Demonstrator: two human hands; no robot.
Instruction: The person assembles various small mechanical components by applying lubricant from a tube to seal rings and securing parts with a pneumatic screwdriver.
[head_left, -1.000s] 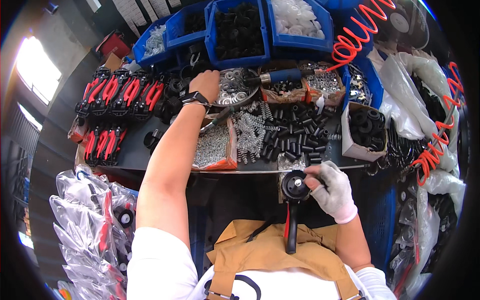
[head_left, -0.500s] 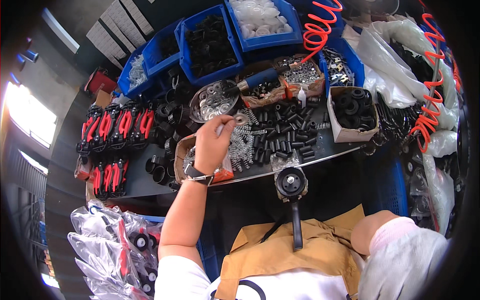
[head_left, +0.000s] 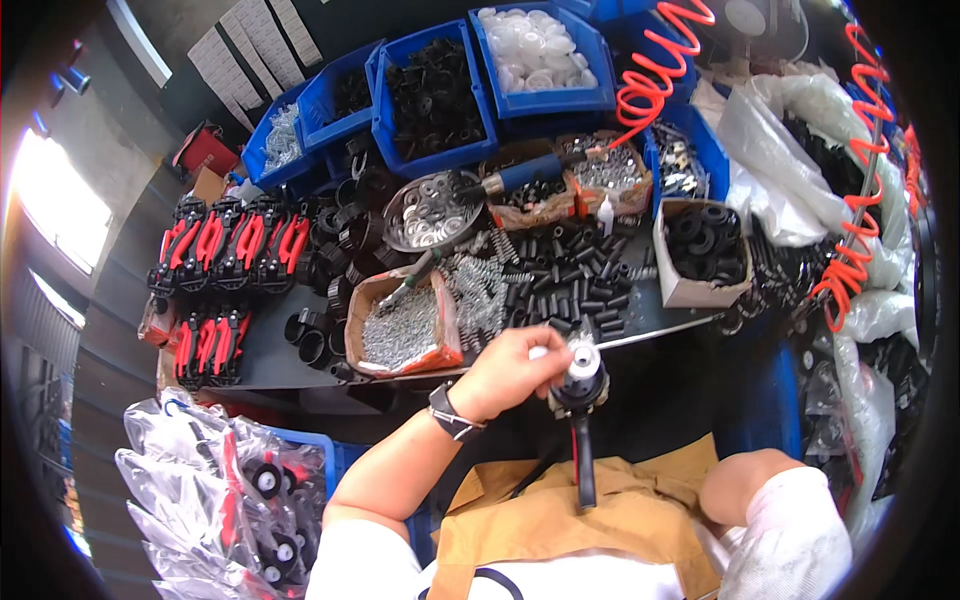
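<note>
My left hand (head_left: 515, 368), a watch (head_left: 455, 413) on its wrist, has thumb and fingers pinched at the edge of a silvery round washer (head_left: 583, 362). Something white shows between the fingers. The washer lies over the middle of a black wheel (head_left: 580, 390), which it partly hides. From the wheel a black handle (head_left: 586, 465) points down over my brown apron (head_left: 570, 535). Of my right arm (head_left: 745, 485), a bare bent part and white cloth (head_left: 795, 530) show at the lower right. My right hand cannot be seen.
A carton of small metal parts (head_left: 400, 325), loose springs (head_left: 475, 285), black tubes (head_left: 570, 275) and a washer bowl (head_left: 432, 212) cover the bench. A blue power tool (head_left: 525, 172) hangs on a red coiled hose (head_left: 645, 90). Red-black assemblies (head_left: 230, 240) stand left, bagged wheels (head_left: 240, 490) below.
My left hand has come from above the springs toward me and to the right, bringing the washer over the black wheel. The carton is uncovered now. My right arm has shifted slightly.
</note>
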